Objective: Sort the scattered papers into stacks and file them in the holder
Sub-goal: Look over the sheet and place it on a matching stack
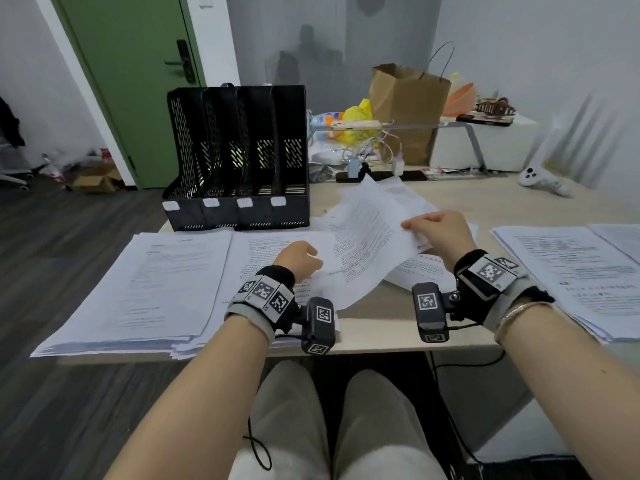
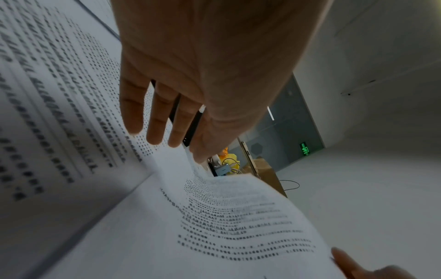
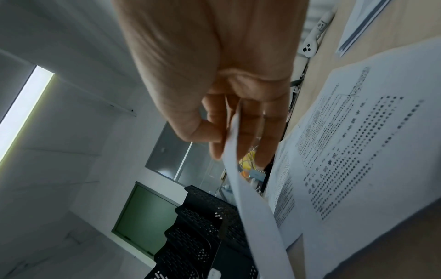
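A black mesh file holder with several slots stands at the desk's back left. Printed paper stacks lie at the left, in the middle and at the right. My right hand pinches the right edge of one printed sheet, held raised and tilted over the desk centre. My left hand hovers over the middle stack beside that sheet's left edge, fingers straight and holding nothing. Loose sheets lie under the raised one.
A brown paper bag, a phone on a stand and tangled chargers and cables crowd the desk's back. A white controller lies at the far right. A green door is behind the holder.
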Demonstrator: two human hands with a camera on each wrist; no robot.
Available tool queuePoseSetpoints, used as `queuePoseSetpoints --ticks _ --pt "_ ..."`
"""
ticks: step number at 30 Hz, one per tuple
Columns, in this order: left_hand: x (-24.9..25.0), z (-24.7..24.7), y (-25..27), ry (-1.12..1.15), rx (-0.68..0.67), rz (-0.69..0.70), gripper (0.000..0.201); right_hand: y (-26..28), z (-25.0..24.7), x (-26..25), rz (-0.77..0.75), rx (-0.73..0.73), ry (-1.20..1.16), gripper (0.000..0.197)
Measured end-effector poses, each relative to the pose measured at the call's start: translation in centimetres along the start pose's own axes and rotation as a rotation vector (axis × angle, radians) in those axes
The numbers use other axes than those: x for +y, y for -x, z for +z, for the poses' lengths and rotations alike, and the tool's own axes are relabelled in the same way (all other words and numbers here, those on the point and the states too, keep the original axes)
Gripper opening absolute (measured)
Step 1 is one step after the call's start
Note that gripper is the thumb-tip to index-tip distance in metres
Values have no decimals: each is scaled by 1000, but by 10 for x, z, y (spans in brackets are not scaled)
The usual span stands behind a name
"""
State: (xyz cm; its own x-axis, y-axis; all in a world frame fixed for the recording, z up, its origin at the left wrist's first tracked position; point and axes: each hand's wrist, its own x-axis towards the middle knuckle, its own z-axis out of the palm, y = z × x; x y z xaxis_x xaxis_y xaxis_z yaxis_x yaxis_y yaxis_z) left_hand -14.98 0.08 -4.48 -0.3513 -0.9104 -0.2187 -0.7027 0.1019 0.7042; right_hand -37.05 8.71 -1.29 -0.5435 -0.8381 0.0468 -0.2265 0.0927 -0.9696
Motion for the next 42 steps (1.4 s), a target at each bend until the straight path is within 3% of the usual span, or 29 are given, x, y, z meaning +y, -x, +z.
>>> queuePoseSetpoints --ticks 1,5,8,10,13,16,19,25,29,37,42 --pt "-1 0 -1 -10 -3 -13 39 0 -3 2 41 -5 -12 5" --pt "-2 5 -5 -3 -31 -62 48 -2 -14 17 277 -123 13 36" --pt "1 10 -8 63 -63 -83 49 -2 -17 28 402 -195 148 6" --pt "3 13 -10 88 -80 -82 46 -2 -20 35 443 -225 260 7" --pt "7 17 -12 93 -111 -66 43 -2 -24 41 441 -276 346 37" --pt "8 21 -13 62 -132 -31 45 5 -26 36 422 -271 243 21" --pt "8 21 -14 7 -42 19 49 9 -31 34 338 -236 190 26" --pt "19 10 -2 181 67 137 78 15 -37 27 210 -260 47 29" --pt "20 -10 11 130 150 209 77 17 -21 22 208 -305 122 29" --pt "-26 -52 28 -47 162 4 53 21 37 9 161 -419 166 19" --pt "-51 -67 34 -194 147 -126 42 26 74 6 212 -471 169 18"
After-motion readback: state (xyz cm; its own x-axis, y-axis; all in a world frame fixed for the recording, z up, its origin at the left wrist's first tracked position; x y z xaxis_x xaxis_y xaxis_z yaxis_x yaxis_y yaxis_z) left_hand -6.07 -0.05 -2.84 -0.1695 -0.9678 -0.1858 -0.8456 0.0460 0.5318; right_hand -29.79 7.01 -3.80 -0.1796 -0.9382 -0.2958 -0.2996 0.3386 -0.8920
